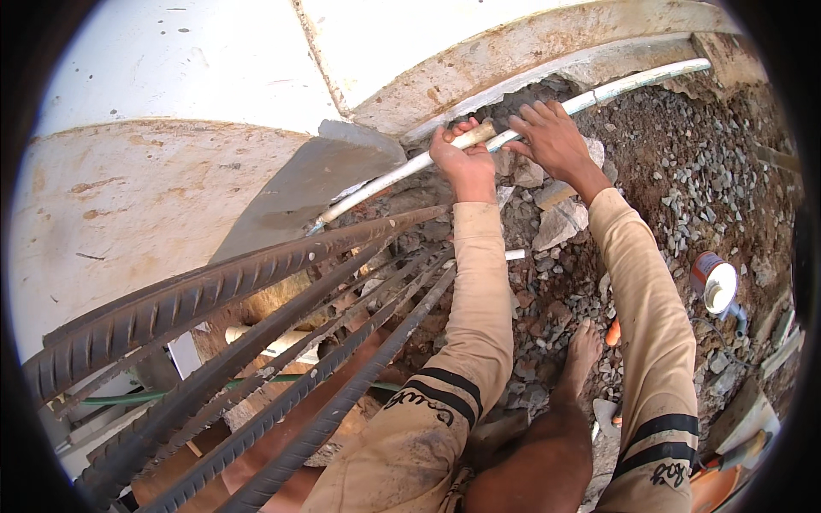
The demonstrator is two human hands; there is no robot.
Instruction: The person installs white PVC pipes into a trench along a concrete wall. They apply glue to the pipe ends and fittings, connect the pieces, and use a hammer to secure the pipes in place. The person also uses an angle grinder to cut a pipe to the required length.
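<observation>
A long white pipe (380,183) runs up from the lower left along the wall's foot. Its cream-coloured end lies in my left hand (464,162), whose fingers curl round it palm up. From the right comes a second white pipe (641,81) with bluish marks and a dark ring line. My right hand (549,141) grips it near its left end, fingers over the top and thumb below. The two pipe ends lie close together between my hands; whether they touch I cannot tell.
Thick ribbed steel bars (214,286) slant across the lower left, close to my left arm. Broken stones (560,224) and gravel (676,162) cover the ground. An open can (717,282) stands at the right, near a trowel (742,449). A white wall (197,77) rises behind.
</observation>
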